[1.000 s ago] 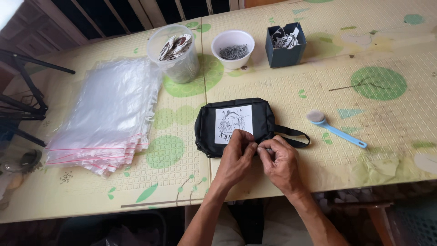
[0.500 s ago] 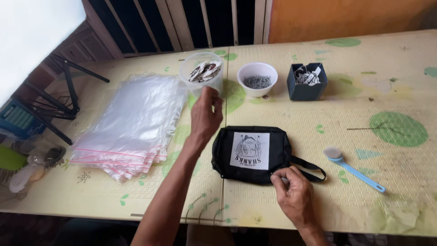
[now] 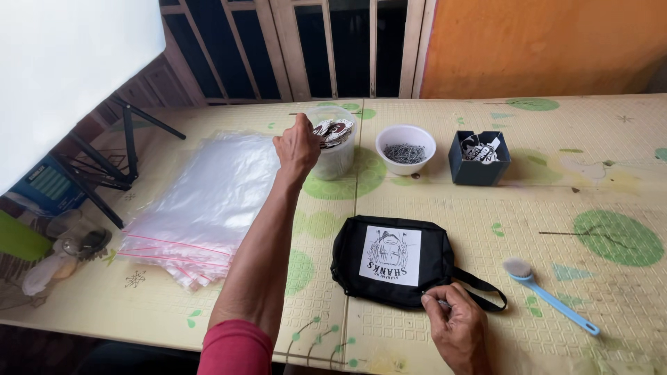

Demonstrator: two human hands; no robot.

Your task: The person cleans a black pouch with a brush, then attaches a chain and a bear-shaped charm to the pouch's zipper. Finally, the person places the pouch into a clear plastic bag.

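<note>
While the left hand point(image 3: 297, 147) reaches far over the table, its curled fingers point(image 3: 306, 132) touch the rim of a clear plastic tub point(image 3: 335, 153) with dark tags inside; I cannot tell if they grip something. Just left of these fingers lies a stack of clear bags point(image 3: 208, 201). The right hand point(image 3: 455, 326) pinches the near edge of a black pouch point(image 3: 347, 260), fingertips point(image 3: 438, 300) closed on a small metal piece. A blue brush point(image 3: 549, 295) lies right of them.

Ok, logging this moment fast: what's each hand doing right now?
Left hand: reaching into the clear tub, fingers curled; whether it grips anything cannot be told.
Right hand: pinched shut on the zipper pull at the black pouch.
</note>
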